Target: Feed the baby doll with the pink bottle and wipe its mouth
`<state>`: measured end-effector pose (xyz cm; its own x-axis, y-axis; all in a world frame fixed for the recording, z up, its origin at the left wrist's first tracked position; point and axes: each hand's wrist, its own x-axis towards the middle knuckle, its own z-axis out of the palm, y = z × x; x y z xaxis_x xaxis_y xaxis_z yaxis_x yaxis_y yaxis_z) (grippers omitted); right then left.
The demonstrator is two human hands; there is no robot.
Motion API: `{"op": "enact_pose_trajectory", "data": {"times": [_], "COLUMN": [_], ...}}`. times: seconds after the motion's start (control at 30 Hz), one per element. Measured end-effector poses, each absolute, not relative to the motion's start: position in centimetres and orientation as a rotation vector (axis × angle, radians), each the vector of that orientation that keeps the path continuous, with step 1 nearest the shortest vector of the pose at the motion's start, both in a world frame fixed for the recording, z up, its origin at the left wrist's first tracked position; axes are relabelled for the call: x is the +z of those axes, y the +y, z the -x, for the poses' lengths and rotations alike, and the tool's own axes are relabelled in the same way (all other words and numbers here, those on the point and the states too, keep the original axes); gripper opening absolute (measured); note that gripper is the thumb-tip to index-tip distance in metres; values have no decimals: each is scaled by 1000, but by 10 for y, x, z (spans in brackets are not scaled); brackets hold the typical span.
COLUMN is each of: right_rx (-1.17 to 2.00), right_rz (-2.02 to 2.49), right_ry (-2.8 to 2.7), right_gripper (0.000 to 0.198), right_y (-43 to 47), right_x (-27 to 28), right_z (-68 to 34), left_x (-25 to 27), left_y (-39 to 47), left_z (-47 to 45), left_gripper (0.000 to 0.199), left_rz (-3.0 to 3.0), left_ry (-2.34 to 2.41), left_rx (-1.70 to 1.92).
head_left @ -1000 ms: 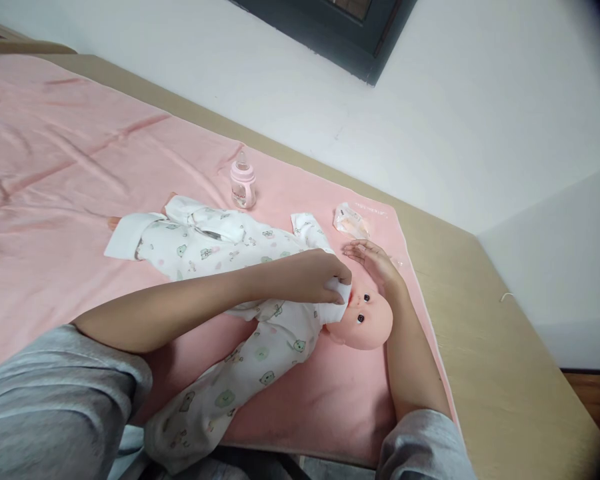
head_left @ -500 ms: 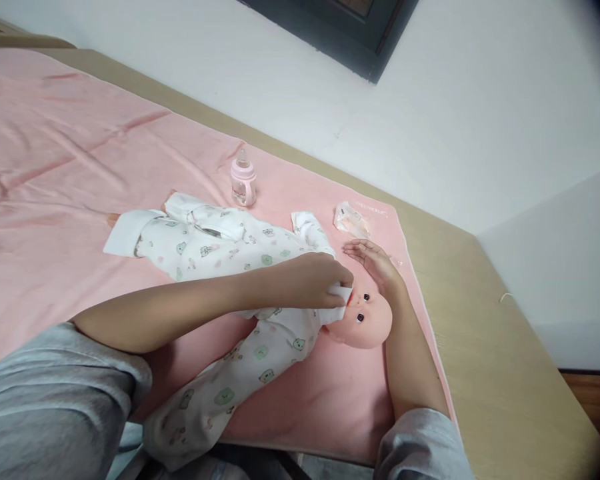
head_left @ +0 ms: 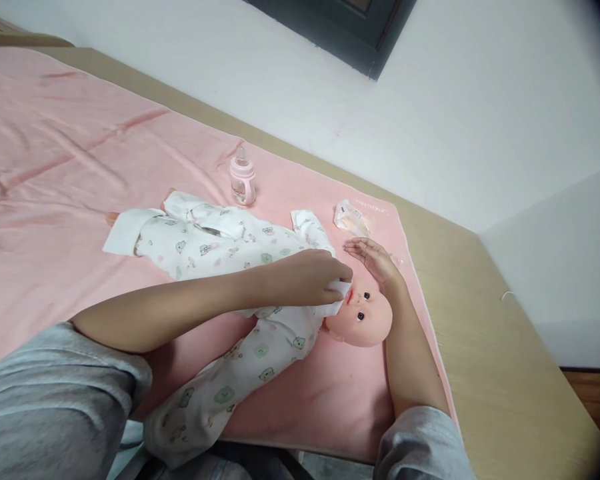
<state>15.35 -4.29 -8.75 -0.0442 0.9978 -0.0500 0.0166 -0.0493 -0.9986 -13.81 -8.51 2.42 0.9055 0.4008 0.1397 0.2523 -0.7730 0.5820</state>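
Note:
A baby doll in white patterned clothes lies on its back, its head toward the right. My left hand is closed on a small white cloth beside the doll's mouth and chin; its fingertips are partly hidden by the cloth. Beyond the doll's head, my right hand lies open, with its forearm alongside the crown. A clear plastic packet with something peach-coloured inside lies just past the right fingertips. One long patterned sleeve stretches toward me over the table's near edge.
A pink-topped baby bottle stands upright behind the doll. The pink blanket covers much of the wooden table. A white wall with a dark frame rises behind. A small clear piece lies near my right wrist.
My left hand and the white cloth have drawn back slightly from the doll's mouth, so more of its lips show. My right hand stays in place.

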Motion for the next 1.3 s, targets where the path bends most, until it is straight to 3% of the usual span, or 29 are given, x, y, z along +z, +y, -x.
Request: {"op": "enact_pose_trajectory", "data": {"times": [0.57, 1.07, 1.3], "right_rx": [1264, 1277, 1273], "right_rz": [1227, 1228, 1221], "right_ry": [-1219, -1207, -1215], "right_gripper": [26, 27, 29], "right_y": [-44, -42, -41], "right_x": [-87, -89, -91], "right_z": [-153, -155, -156], "left_x": [24, 18, 12], "left_y": [-83, -80, -78], "left_z": [137, 134, 132], "left_gripper": [28, 11, 12], "left_rz": [-2489, -2511, -2530], "left_ry": [502, 524, 467], "left_rx": [386, 521, 530]}}
